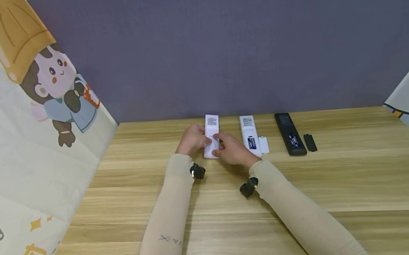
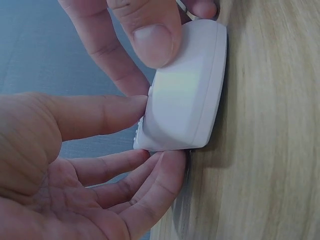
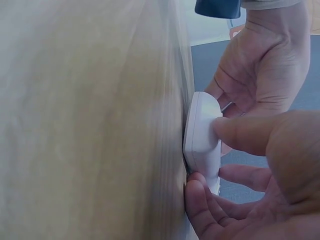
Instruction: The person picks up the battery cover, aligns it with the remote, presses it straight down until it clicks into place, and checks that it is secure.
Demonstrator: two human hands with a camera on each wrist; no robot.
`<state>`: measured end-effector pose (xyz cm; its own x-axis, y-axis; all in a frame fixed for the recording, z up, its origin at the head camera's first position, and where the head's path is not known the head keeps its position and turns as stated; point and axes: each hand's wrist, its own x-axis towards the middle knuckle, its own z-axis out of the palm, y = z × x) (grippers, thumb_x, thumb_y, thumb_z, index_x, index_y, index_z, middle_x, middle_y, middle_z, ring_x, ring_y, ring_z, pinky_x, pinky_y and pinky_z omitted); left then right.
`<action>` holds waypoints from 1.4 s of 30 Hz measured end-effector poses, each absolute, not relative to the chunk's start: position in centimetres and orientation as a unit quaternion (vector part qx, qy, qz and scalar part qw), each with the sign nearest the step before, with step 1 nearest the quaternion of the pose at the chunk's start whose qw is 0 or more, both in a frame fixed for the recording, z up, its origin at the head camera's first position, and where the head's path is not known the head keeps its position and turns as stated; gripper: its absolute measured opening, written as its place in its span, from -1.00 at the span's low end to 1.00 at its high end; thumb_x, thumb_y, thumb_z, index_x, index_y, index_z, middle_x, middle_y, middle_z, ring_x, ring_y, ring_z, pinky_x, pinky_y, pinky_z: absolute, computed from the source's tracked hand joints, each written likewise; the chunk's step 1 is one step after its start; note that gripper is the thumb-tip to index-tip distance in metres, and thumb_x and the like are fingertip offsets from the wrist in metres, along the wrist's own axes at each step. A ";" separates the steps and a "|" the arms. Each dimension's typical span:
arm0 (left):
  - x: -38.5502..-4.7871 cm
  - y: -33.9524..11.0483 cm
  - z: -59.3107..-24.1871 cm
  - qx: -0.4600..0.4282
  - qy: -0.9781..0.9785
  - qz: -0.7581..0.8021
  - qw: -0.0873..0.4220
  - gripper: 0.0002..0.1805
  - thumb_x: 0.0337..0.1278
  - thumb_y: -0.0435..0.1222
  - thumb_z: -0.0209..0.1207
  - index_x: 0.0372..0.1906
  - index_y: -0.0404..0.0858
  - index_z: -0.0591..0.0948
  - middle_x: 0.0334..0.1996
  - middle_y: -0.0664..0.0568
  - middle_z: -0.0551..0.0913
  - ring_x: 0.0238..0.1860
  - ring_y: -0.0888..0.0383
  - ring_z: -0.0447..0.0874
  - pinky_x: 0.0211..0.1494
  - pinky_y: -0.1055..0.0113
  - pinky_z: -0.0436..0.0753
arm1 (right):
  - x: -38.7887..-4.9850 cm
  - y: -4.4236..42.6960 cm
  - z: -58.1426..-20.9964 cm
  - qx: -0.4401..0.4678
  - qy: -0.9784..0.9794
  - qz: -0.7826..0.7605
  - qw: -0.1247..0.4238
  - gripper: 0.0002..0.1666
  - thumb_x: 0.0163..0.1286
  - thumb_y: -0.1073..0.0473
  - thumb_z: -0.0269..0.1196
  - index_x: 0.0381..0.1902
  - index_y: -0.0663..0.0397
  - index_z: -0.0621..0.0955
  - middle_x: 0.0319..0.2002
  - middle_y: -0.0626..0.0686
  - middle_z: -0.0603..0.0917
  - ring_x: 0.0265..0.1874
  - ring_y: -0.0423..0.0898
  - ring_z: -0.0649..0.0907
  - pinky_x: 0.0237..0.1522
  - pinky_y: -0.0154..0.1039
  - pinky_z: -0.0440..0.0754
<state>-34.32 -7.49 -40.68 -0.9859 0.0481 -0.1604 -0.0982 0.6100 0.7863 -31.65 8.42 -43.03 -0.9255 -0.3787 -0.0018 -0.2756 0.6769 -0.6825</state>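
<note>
A white remote control [image 1: 212,128] lies back side up on the table, its printed label toward the far edge. From its left side my left hand [image 1: 192,139] grips it, with the thumb on the upper face and the other fingers along the side. My right hand [image 1: 234,149] holds it from the right near its close end; in the right wrist view that thumb [image 3: 245,134] lies on the rounded end. The end of the white remote [image 2: 185,95] fills the middle of the left wrist view. Fingers partly hide its battery area.
Right of my hands lies a second white remote [image 1: 248,128] with batteries showing, its white cover [image 1: 263,145] beside it. Farther right is a black remote [image 1: 286,127], also uncovered, with a black cover [image 1: 310,142]. A dark panel [image 1: 240,44] stands behind the wooden table [image 1: 219,230].
</note>
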 end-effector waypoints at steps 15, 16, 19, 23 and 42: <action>-34.3 -7.5 -40.6 -0.022 0.904 0.419 0.081 -0.55 0.06 -0.50 0.29 0.13 -0.45 0.62 0.05 -0.24 0.70 -0.08 -0.01 0.63 -0.02 0.26 0.64 | -31.5 8.4 -43.1 -0.186 0.919 -0.340 0.066 -0.28 0.45 0.11 0.30 0.47 0.20 0.39 -0.13 0.19 0.55 -0.21 -0.01 0.53 -0.18 -0.19 0.47; -34.2 -7.5 -40.6 -0.022 0.904 0.419 0.081 -0.55 0.06 -0.50 0.29 0.13 -0.45 0.62 0.06 -0.24 0.70 -0.08 -0.01 0.63 -0.01 0.26 0.65 | -31.5 8.4 -43.1 -0.188 0.919 -0.340 0.066 -0.28 0.45 0.11 0.30 0.47 0.21 0.39 -0.14 0.19 0.55 -0.21 -0.01 0.53 -0.18 -0.20 0.47; -34.2 -7.5 -40.6 -0.024 0.903 0.420 0.084 -0.55 0.06 -0.50 0.29 0.13 -0.45 0.62 0.06 -0.24 0.70 -0.08 -0.02 0.63 -0.02 0.26 0.65 | -31.5 8.4 -43.1 -0.188 0.918 -0.342 0.067 -0.28 0.45 0.11 0.30 0.47 0.22 0.39 -0.13 0.20 0.56 -0.21 -0.01 0.54 -0.18 -0.18 0.49; -34.3 -7.4 -40.5 -0.029 0.905 0.415 0.090 -0.56 0.06 -0.50 0.29 0.12 -0.44 0.63 0.06 -0.23 0.71 -0.10 0.00 0.63 -0.07 0.30 0.64 | -31.5 8.4 -43.1 -0.189 0.919 -0.340 0.069 -0.27 0.46 0.11 0.28 0.49 0.23 0.37 -0.01 0.23 0.58 -0.14 0.03 0.56 -0.06 -0.10 0.55; -34.6 -7.4 -40.8 -0.036 0.909 0.407 0.085 -0.56 0.04 -0.52 0.28 0.11 -0.43 0.63 0.08 -0.23 0.69 -0.06 -0.03 0.63 -0.04 0.26 0.65 | -31.5 8.5 -43.2 -0.213 0.916 -0.335 0.063 -0.28 0.47 0.15 0.26 0.47 0.32 0.36 0.33 0.42 0.48 0.21 0.19 0.55 0.36 0.12 0.48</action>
<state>-34.61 -7.44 -40.78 -0.9831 0.0043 -0.1832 -0.1338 0.6665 0.7334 -31.49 8.50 -43.15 -0.9012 -0.4325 0.0273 -0.3479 0.6845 -0.6406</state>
